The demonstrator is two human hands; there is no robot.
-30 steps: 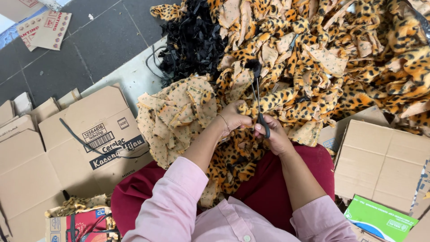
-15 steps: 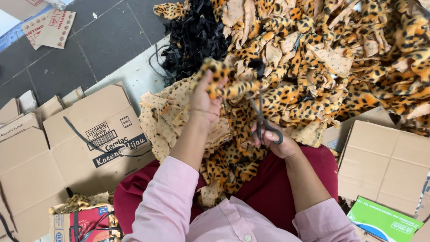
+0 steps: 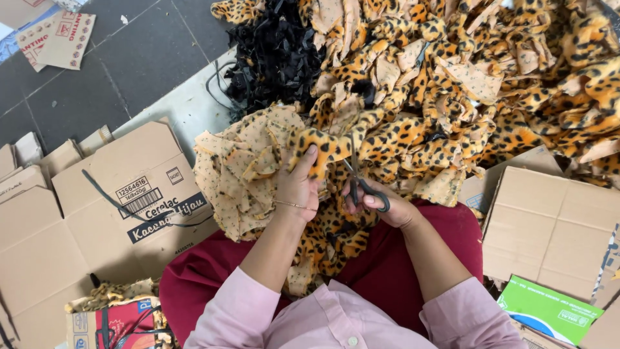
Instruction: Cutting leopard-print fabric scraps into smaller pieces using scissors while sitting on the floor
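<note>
Comparing with half a second back, the left hand (image 3: 298,187) has come down from its raised reach and now sits lower, closed around a strip of leopard-print plush fabric (image 3: 321,147), thumb on top and fingers curled beneath. The right hand (image 3: 386,208) has barely shifted; it stays closed through the loops of black-handled scissors (image 3: 361,184), whose blades point up just beside the held strip, right of the left hand. Whether the blades touch the cloth I cannot tell. The strip lies between the two hands, over the person's lap in dark red cloth (image 3: 426,258). A wad of tan spotted backing fabric (image 3: 239,174) bunches against the left wrist. Beyond spreads the big heap of leopard scraps (image 3: 491,84) and a black fabric pile (image 3: 274,58). Flattened cardboard boxes (image 3: 110,213) lie on the floor at the left.
</note>
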